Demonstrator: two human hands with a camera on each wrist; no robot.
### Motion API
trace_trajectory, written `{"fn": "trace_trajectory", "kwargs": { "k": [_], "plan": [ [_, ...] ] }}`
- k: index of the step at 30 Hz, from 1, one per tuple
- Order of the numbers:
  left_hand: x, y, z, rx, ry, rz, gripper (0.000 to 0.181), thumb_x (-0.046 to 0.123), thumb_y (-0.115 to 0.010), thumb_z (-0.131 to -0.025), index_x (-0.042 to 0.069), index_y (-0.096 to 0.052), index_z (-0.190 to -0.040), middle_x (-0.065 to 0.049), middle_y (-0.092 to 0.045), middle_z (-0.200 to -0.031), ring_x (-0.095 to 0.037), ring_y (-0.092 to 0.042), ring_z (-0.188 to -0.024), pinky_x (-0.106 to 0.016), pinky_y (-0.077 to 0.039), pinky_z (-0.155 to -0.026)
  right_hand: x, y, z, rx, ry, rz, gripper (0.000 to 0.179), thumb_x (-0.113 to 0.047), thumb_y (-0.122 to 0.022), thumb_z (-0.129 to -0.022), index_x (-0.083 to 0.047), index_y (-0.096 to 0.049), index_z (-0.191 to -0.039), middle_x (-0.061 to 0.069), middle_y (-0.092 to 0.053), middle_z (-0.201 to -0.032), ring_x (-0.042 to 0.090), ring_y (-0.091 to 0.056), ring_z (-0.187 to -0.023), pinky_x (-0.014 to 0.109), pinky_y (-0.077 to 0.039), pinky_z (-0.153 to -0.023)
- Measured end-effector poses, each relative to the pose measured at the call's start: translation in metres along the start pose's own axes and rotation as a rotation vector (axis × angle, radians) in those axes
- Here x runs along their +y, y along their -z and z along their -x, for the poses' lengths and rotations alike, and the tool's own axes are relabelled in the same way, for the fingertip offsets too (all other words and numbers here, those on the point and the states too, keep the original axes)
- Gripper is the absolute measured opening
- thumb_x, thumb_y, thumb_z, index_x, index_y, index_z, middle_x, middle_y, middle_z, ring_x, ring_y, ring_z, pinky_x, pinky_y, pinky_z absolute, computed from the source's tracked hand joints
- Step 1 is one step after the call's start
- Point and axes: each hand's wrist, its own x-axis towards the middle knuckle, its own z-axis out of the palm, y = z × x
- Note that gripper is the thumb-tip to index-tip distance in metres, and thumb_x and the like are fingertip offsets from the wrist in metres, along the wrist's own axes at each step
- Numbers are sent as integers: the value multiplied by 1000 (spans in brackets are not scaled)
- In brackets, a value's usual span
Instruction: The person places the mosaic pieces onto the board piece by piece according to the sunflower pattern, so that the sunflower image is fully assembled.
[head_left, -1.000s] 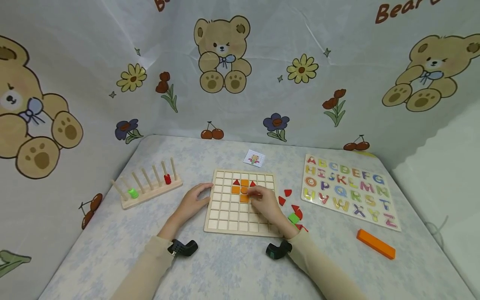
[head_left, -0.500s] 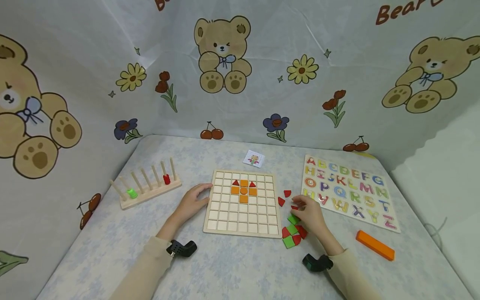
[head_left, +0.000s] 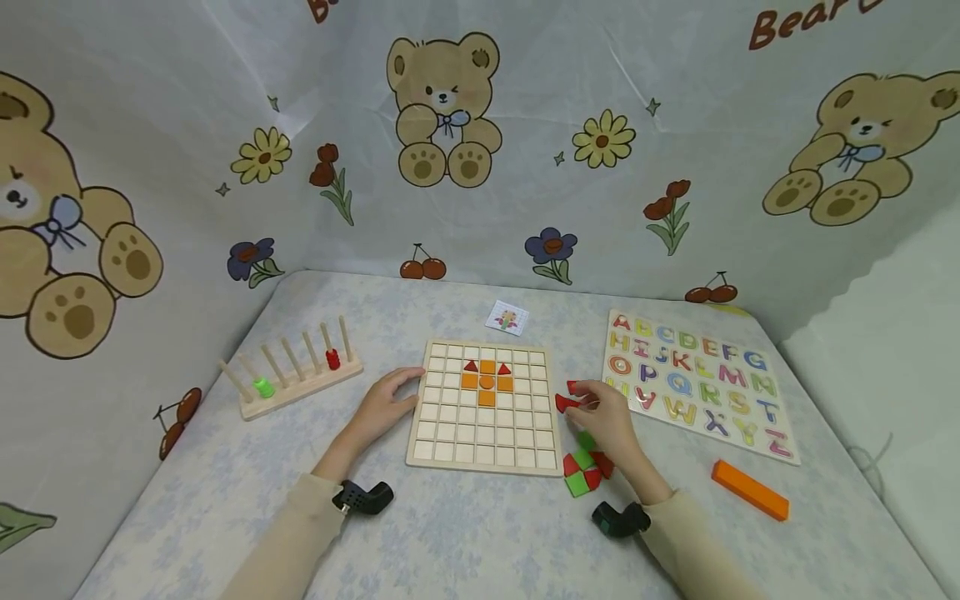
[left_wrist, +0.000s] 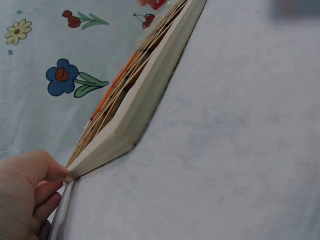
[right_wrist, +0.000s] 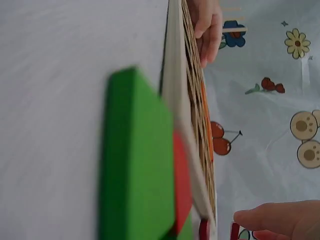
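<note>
My left hand [head_left: 382, 404] rests with relaxed fingers against the left edge of a wooden grid board [head_left: 446, 435]. In the left wrist view, its index fingertip touches the board's corner. To the right of the board, my right hand [head_left: 607, 417] pinches a small red tile [right_wrist: 235, 231] between thumb and fingertips. Its exact shape is partly hidden. Another red tile [head_left: 572, 387] lies by the fingertips. Orange square tiles [head_left: 487, 398], an orange round tile [head_left: 487, 382] and two red triangles [head_left: 504, 369] sit in the board's upper cells. Green tiles [head_left: 577, 484] and red ones lie below my right hand.
Behind the board lies a small picture card [head_left: 507, 317]. A wooden peg rack [head_left: 303, 385] with green and red rings stands at left. On the right are an alphabet puzzle board [head_left: 701, 383] and an orange bar [head_left: 750, 490]. A bear-print cloth [head_left: 517, 225] hangs behind.
My right hand has left the board's centre, gone right to the loose tiles, then shifted slightly left and pinched a red one. An orange square shows right of the round tile. My left hand stays put.
</note>
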Motion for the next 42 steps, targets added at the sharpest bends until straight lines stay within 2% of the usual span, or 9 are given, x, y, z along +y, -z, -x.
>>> {"fn": "trace_trajectory", "kwargs": {
  "k": [5, 9, 13, 20, 27, 30, 33, 38, 42],
  "plan": [
    [0, -2, 2, -6, -4, 8, 47, 13, -60, -98, 9, -52, -144, -13, -46, -152, -33, -35, -146, -53, -29, -120, -28, -25, -9, -27, 113, -63, 32, 3, -79, -79, 7, -69, -109, 21, -69, -97, 30, -65, -84, 33, -57, -75],
    [2, -3, 2, -12, -2, 18, 47, 13, -60, -98, 8, -52, -144, -13, -46, -152, -33, -35, -147, -54, -30, -120, -40, -47, -15, -77, 145, -96, 29, 3, -78, -79, 6, -70, -107, 19, -69, -96, 28, -65, -82, 30, -57, -73],
    [4, -5, 2, -18, -5, 9, 47, 13, -60, -98, 8, -52, -144, -13, -46, -152, -33, -35, -146, -54, -29, -120, -41, -63, -17, -99, 161, -95, 27, 4, -78, -79, 5, -70, -104, 17, -69, -96, 26, -64, -81, 27, -54, -71],
    [3, -5, 0, -14, -11, 5, 46, 12, -60, -98, 8, -52, -143, -12, -47, -152, -32, -36, -147, -53, -29, -121, -40, -72, -17, -68, 177, -119, 26, 2, -80, -78, 4, -70, -101, 16, -69, -96, 25, -61, -80, 27, -53, -71],
    [3, -4, 2, -10, -17, -6, 47, 10, -60, -98, 7, -52, -143, -14, -46, -152, -34, -36, -146, -54, -30, -120, -39, -75, -17, -70, 239, -106, 25, 8, -77, -78, 4, -71, -102, 15, -69, -97, 27, -64, -85, 34, -58, -77],
    [4, -3, 2, 0, -22, -8, 47, 9, -60, -97, 6, -53, -143, -15, -47, -151, -35, -37, -145, -54, -30, -120, -40, -73, -18, -85, 253, -113, 25, 8, -76, -79, 4, -71, -103, 16, -69, -98, 28, -64, -86, 36, -58, -77],
    [4, -3, 2, 3, -20, -6, 47, 9, -60, -97, 6, -53, -143, -15, -47, -151, -34, -38, -145, -53, -30, -120, -41, -62, -18, -95, 223, -132, 25, 6, -75, -82, 4, -70, -107, 18, -69, -100, 30, -65, -88, 36, -58, -79],
    [3, -2, 1, 3, -8, -15, 47, 10, -60, -97, 7, -52, -144, -14, -46, -152, -33, -37, -146, -53, -30, -120, -31, -28, -16, -96, 150, -124, 25, 3, -72, -86, 6, -69, -110, 20, -70, -100, 30, -66, -88, 29, -56, -77],
    [2, 0, 0, 5, 5, -16, 47, 12, -61, -97, 7, -52, -143, -13, -46, -152, -33, -36, -146, -52, -30, -120, -13, 3, -4, -116, 108, -87, 25, 4, -70, -87, 7, -68, -112, 19, -71, -98, 22, -66, -83, 23, -55, -75]
  ]
}}
